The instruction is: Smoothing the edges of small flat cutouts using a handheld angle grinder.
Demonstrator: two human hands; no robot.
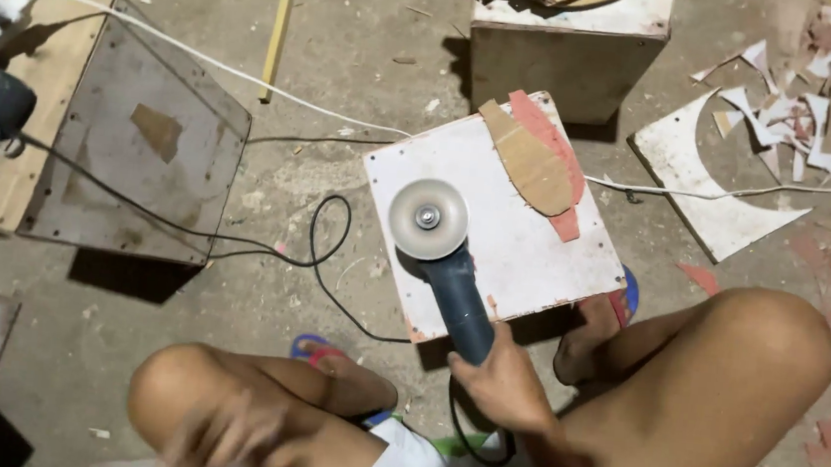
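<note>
A: Where's the angle grinder point(445, 266)?

B: In the right hand point(501, 379), fingers wrapped around the rear of its blue body. Just ahead of the hand the disc point(427, 219) faces up over the white board point(498, 211).

A: And the left hand point(232, 438)?

B: Blurred by the knee; I can't tell whether it's open or closed.

A: How would the tool handle?

B: Probably rigid and front-heavy, so the body is the place to grip, away from the disc. Its black cord point(318, 255) trails left of the hand. Beyond the disc lie shoe-sole cutouts point(534, 162).
</note>
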